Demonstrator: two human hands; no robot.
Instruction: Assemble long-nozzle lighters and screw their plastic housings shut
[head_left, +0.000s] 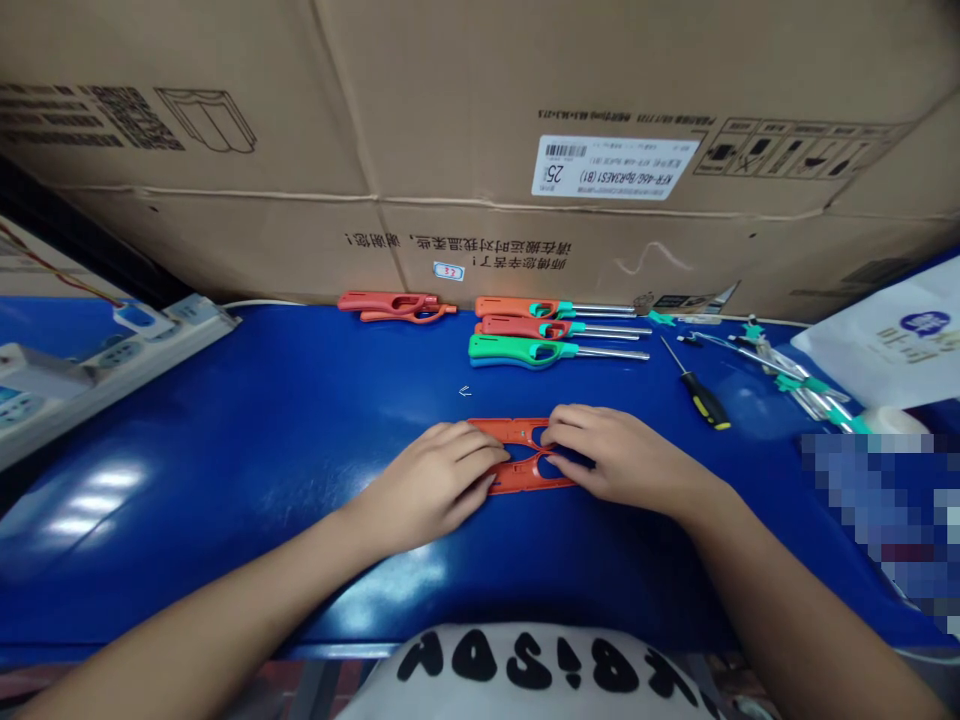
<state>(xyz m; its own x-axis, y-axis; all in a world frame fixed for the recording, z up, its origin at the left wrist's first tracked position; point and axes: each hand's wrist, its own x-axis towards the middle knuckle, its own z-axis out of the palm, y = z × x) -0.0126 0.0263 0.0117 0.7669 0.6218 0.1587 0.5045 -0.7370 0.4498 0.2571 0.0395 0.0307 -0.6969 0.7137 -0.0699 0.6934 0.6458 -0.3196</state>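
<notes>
Two hands, two shells, one screwdriver, at least three lighters show.

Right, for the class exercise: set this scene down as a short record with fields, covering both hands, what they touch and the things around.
Left hand: fingers on the left part of two orange casing pieces
Right hand: fingers at the pieces' looped ends
Surface: glossy blue tabletop
Far row: lighter-shaped pieces in orange, red and green, with metal tubes
Left of that row: red and orange handles
Right side: screwdriver, black and yellow handle
Left edge: white power strip
Behind: brown cardboard with upside-down print
</notes>
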